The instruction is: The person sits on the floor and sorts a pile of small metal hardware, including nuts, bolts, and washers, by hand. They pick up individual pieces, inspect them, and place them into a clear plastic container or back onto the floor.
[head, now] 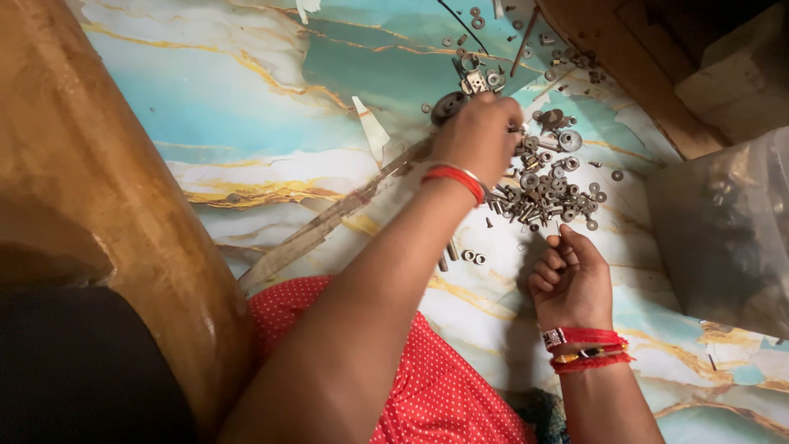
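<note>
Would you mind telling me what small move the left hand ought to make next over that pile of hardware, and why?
Probably close the left hand on one piece from the heap of nuts, washers and screws and draw it back: it is stretched over the heap's edge, while the right hand rests curled just beside the heap.

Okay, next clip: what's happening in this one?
A person sits over a marbled turquoise-and-gold surface strewn with small metal hardware. The left hand reaches into the heap of nuts, washers and screws, its fingers hidden among the pieces. The right hand rests loosely curled just below the heap; whether it holds anything cannot be told. A clear plastic bag lies at the right, and red dotted fabric covers the lap.
</note>
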